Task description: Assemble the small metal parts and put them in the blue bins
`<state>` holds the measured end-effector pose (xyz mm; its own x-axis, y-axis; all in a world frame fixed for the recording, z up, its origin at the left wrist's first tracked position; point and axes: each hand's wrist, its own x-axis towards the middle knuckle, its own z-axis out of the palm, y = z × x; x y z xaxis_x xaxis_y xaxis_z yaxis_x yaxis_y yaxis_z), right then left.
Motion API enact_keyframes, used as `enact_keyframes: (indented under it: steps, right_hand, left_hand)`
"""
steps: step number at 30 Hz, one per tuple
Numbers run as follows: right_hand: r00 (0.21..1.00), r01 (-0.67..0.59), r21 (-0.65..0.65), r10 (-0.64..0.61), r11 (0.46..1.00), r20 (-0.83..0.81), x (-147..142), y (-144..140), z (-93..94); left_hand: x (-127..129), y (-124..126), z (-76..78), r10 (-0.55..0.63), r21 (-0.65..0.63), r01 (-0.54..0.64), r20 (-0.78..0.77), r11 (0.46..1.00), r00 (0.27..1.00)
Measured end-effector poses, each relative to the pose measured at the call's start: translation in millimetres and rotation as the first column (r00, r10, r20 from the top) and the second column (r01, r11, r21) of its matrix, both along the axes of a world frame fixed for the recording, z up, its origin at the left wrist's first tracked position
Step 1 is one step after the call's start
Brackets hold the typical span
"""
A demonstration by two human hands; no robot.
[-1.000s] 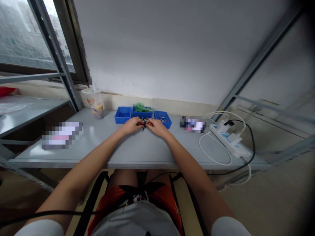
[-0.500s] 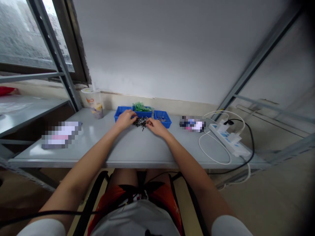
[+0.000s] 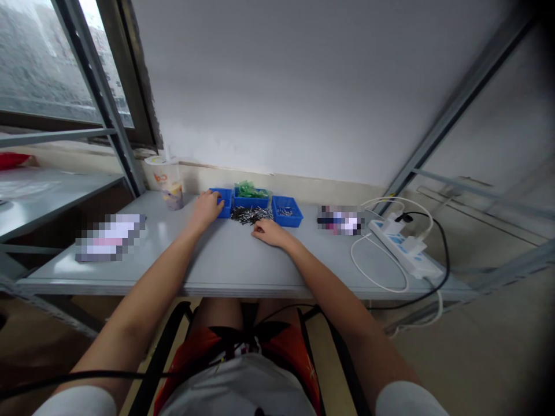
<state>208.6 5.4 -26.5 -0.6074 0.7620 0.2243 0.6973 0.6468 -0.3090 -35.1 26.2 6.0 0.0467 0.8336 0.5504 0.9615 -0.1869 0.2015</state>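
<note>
Here the left hand point(image 3: 207, 208) curls over the left blue bin point(image 3: 222, 202) (grip unclear); right hand point(image 3: 267, 231) rests loosely closed, empty.

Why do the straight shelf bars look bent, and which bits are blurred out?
Head view: wide-angle distortion bows the grey metal shelf bars near the edges, corners darken, pixelated blocks hide a flat item left and another right; daylight from the window is soft, without glare.

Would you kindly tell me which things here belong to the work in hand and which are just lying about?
In hand:
left hand at the left blue bin
right hand beside the pile of small metal parts
middle bin
right bin

Lying about:
drink cup
power strip
white cable
</note>
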Motion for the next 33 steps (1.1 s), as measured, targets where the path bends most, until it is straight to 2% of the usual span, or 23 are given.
enact_keyframes:
  steps: [3,4,6,8,10,16,20,26,33]
  right_hand:
    - [1.0,-0.011,-0.02,0.011,1.0,-0.006,1,3,-1.0]
    - [1.0,-0.013,-0.034,0.012,0.999,-0.019,2,4,-1.5]
    - [0.999,-0.006,-0.05,0.004,0.999,-0.04,2,4,-2.0]
    - [0.998,0.002,-0.04,-0.004,0.999,-0.062,3,4,-1.1]
    - [0.995,-0.009,-0.032,0.005,0.999,-0.103,3,3,1.2]
    - [0.963,-0.094,-0.017,0.086,0.995,-0.257,1,-2,9.6]
    - [0.963,-0.063,-0.009,0.058,0.998,-0.265,2,-5,15.4]
    - [0.985,-0.003,-0.008,0.002,1.0,-0.171,9,-7,23.5]
    - [0.985,0.026,-0.033,-0.031,0.999,-0.172,7,-12,29.0]
  left_hand:
    - [17,-6,1.2,-0.289,-0.034,0.29,0.01,0.957,0.957]
    - [24,-9,0.5,-0.395,-0.084,0.395,0.018,0.915,0.918]
    - [37,-13,-2.6,-0.576,-0.194,0.571,0.035,0.798,0.817]
    - [47,-17,-7.0,-0.658,-0.27,0.642,0.038,0.718,0.752]
    - [52,-18,-11.2,-0.684,-0.311,0.662,0.048,0.682,0.728]
    - [51,-19,-12.4,-0.685,-0.336,0.672,0.096,0.66,0.722]
    - [51,-19,-9.0,-0.657,-0.306,0.663,0.141,0.683,0.741]
    - [49,-16,-8.0,-0.596,-0.23,0.631,0.206,0.741,0.776]
    - [50,-17,-9.3,-0.633,-0.17,0.68,0.26,0.713,0.729]
